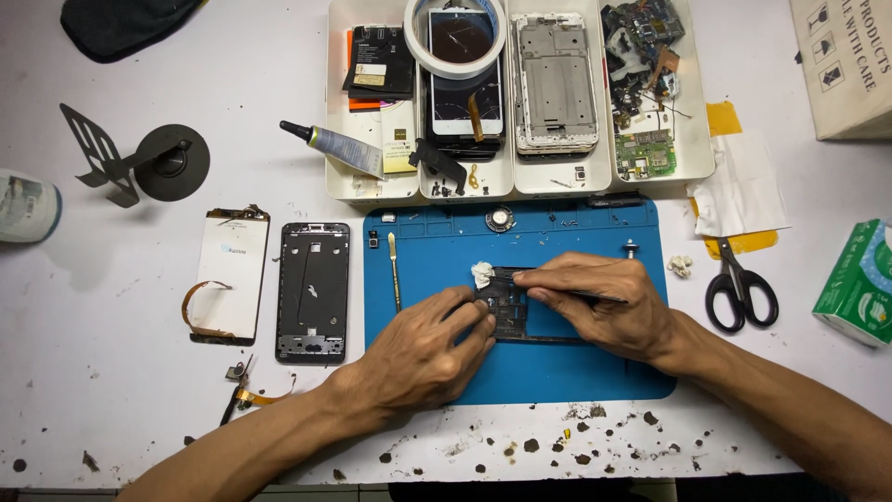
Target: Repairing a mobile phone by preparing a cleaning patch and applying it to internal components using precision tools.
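Looking down at the blue work mat [557, 372] right now: a dark phone frame [509, 311] lies flat in the middle of it, and both hands are on it. My left hand [423, 353] pins the frame's left edge with curled fingers. My right hand [604, 302] is pinched around a thin dark tool [599, 297], tweezers I think, with the tip at the frame's top edge next to a small white wad [482, 273].

Judging by the layout, teardown is well along. A white screen panel [232, 274] with its flex ribbon loose and a separate dark middle frame [313, 290] already lie on the table left of the mat, and the white tray [520, 186] up top holds boards and shells. A glue tube [339, 147] sits at the tray's left end, uncapped or not I can't tell. Nothing looks reassembled yet.
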